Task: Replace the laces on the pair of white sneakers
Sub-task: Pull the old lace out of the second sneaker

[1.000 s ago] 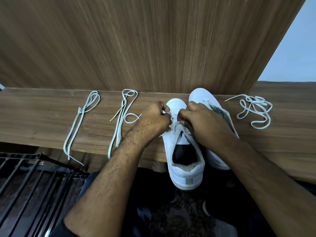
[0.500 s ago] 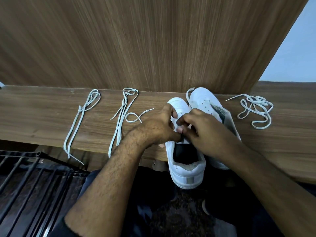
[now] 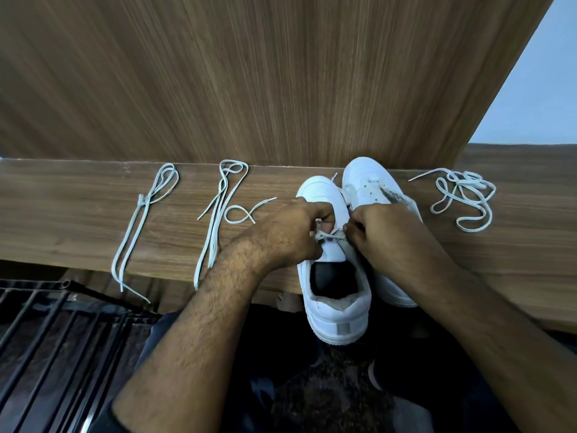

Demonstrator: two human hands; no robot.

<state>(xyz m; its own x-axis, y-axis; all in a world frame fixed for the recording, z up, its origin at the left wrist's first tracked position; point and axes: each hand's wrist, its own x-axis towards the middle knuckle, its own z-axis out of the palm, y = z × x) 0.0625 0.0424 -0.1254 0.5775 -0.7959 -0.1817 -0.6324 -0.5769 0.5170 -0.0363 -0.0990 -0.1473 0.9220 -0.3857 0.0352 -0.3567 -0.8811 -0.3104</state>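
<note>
Sneakers, white, stand side by side on the wooden bench point(image 3: 78, 220), toes toward the wood-grain back panel point(image 3: 281, 73): we note the left sneaker point(image 3: 335, 304) with its heel overhanging the front edge, and the right sneaker point(image 3: 368, 182) just beside it, partly hidden by the wrist. We find both hands over the left sneaker's tongue. The left hand point(image 3: 290, 232) has its fingers curled and pinches the lace point(image 3: 331, 237) at the eyelets; the right hand point(image 3: 374, 226) is likewise curled, pinching the same lace from the other side. We record three loose laces lying on the bench: a knotted lace point(image 3: 142, 220) at far left, a looped lace point(image 3: 218, 220) nearer the hands, and a tangled lace point(image 3: 462, 198) to the right of the sneakers. A black metal rack point(image 3: 46, 339) sits below the bench at left.
</note>
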